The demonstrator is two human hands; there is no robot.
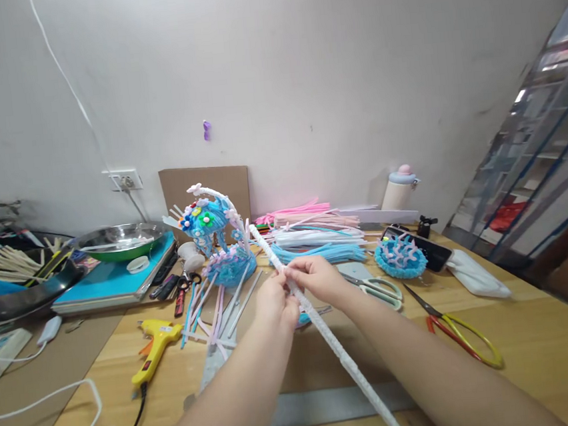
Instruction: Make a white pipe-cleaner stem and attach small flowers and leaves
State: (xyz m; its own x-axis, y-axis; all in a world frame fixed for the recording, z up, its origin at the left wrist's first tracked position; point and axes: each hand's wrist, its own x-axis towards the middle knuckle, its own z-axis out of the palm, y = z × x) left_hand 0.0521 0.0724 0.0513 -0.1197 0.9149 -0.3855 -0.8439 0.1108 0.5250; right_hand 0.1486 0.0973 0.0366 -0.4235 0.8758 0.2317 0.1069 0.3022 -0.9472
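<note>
A long white fuzzy rod, seemingly wrapped in pipe cleaner, slants from the middle of the table down to the lower right. Both hands meet near its upper part. My left hand is closed around it from the left, and my right hand pinches it just beside, fingertips touching. What the fingertips press between them is partly hidden. Behind the rod's upper end stands a blue pipe-cleaner ornament with an arched white stem and colourful flowers. Cut pink, white and blue pipe cleaners lie left of my hands.
Bundles of pipe cleaners lie at the back. A yellow glue gun with its cord is at left. Grey-handled scissors, yellow-and-red scissors and a round blue fuzzy piece lie right. Metal bowls stand far left.
</note>
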